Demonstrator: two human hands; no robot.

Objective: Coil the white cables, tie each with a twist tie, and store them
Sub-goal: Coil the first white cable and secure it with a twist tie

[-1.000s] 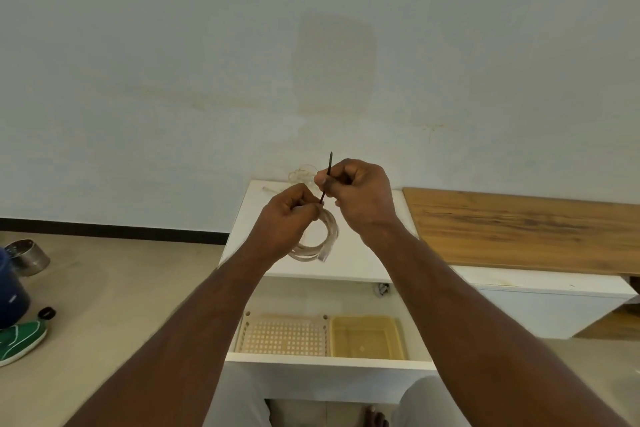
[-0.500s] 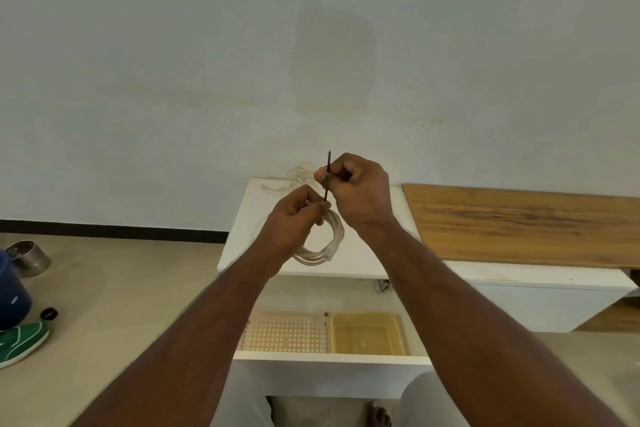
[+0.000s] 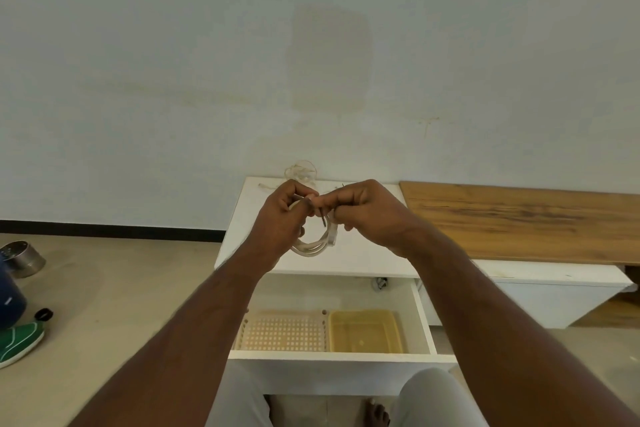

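Hands (image 3: 282,215) angle twist tie (image 3: 323,218) seemingly downward.

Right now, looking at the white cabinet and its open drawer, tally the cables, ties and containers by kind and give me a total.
White cables: 2, the coiled white cable held in both hands and the loose tangled white cable at the back of the white cabinet top.
Dark twist ties: 1, the thin dark twist tie.
Drawer containers: 2, the perforated beige plastic basket and the translucent yellow plastic tub.
Total: 5.
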